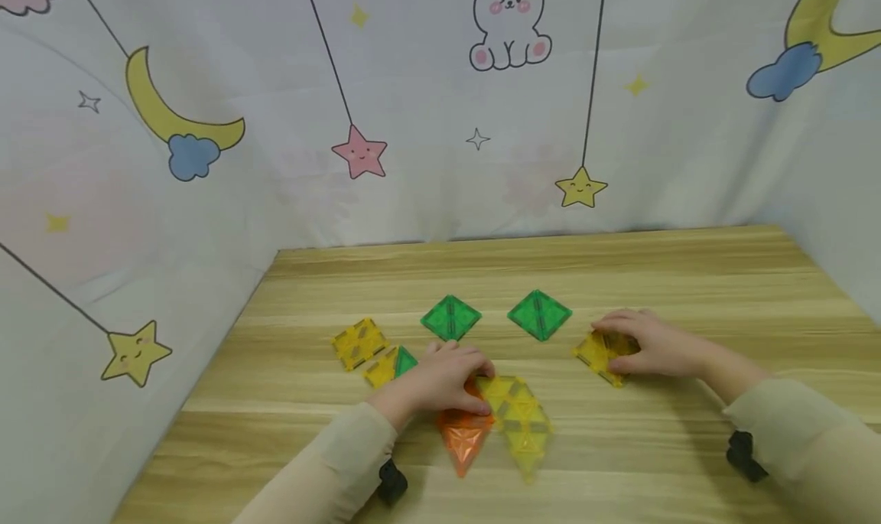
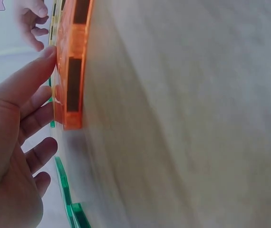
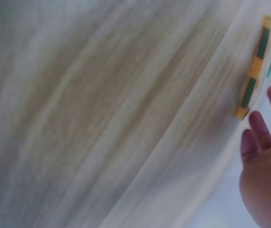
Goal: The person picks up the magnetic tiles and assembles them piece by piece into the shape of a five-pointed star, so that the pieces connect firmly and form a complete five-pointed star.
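My left hand (image 1: 443, 377) lies over orange magnetic tiles (image 1: 465, 441), thumb on the near side and fingers curled over the far side, holding them. Its palm hides part of the orange pieces. In the left wrist view the thumb and fingers meet the edge of an orange tile (image 2: 73, 71). Just right of them, a curved group of yellow triangle tiles (image 1: 525, 415) looks slightly blurred. Farther right, my right hand (image 1: 654, 346) pinches a yellow square tile (image 1: 590, 349) between thumb and fingers, covering its right part. In the right wrist view that yellow tile (image 3: 255, 71) shows edge-on by the fingers.
Two green diamonds, a left one (image 1: 450, 317) and a right one (image 1: 540, 315), lie behind the hands. At left are a yellow square (image 1: 360, 343) and a yellow-and-green piece (image 1: 388, 366), the latter partly behind my left arm. A printed cloth (image 1: 440, 195) hangs behind the wooden table (image 1: 330, 279).
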Motion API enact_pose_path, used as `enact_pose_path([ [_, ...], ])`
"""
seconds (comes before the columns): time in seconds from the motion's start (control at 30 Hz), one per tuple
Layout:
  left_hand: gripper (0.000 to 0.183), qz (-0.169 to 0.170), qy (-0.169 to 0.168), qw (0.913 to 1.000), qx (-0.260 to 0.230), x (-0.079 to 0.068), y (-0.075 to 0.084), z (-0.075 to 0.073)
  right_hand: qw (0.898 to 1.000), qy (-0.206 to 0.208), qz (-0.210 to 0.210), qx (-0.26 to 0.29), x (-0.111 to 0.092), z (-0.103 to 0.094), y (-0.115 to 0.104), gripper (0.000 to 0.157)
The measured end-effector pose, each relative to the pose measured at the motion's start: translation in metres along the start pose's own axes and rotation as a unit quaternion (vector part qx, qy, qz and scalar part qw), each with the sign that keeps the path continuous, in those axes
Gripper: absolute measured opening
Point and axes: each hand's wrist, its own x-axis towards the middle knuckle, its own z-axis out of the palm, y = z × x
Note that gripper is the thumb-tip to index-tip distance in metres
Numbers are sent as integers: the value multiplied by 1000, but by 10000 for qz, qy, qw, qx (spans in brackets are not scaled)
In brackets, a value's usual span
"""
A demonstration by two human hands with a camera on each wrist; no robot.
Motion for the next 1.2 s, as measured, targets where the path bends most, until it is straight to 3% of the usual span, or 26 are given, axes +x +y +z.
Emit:
enact_pose_path([
  [0.3,43,-14,147,9999,78,7,6,3,9984,345,-315,-329,7,7,-27,55],
  [0.53,43,3,235,9996,139,13,11,5,9976,73,-660,-210,7,23,-48,56],
  [0.7,43,-7,290,9993,219,17,14,6,9949,108,-988,-196,7,32,-55,55],
  [1.2,45,41,252,9995,185,16,16,5,9947,119,-1008,-163,1,43,-64,59],
])
